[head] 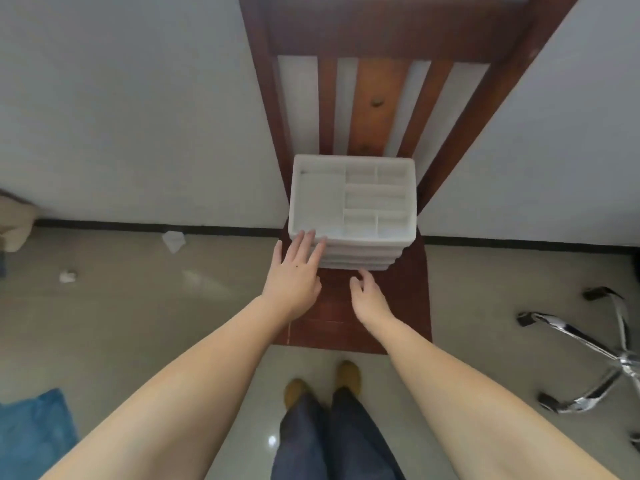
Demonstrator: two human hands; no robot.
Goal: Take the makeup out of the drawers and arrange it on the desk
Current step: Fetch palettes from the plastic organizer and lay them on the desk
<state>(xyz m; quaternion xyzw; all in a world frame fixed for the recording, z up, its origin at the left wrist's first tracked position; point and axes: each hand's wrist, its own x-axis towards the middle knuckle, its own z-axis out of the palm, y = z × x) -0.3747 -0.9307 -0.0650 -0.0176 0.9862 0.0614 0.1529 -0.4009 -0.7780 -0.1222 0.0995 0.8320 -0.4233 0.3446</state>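
Drawers (356,254) in a white stack sit on the seat of a dark red wooden chair (412,282), pushed back against its slatted backrest, and we look straight down on them. On top of the stack lies a white tray (320,202) with one large compartment at the left and several small ones at the right; we see nothing in any of them. Our left hand (294,271) lies flat with its fingers straight and spread, the tips touching the front left corner of the tray and the drawer fronts below. Our right hand (369,296) hovers over the seat just in front of the stack, fingers loosely curled and holding nothing, apart from the drawers. We cannot tell whether the drawers hold any makeup, since all are pushed in. Around the chair are a chrome chair base (588,351) at the right, crumpled paper (173,240) on the floor at the left, and a blue cloth (31,431) at the lower left.
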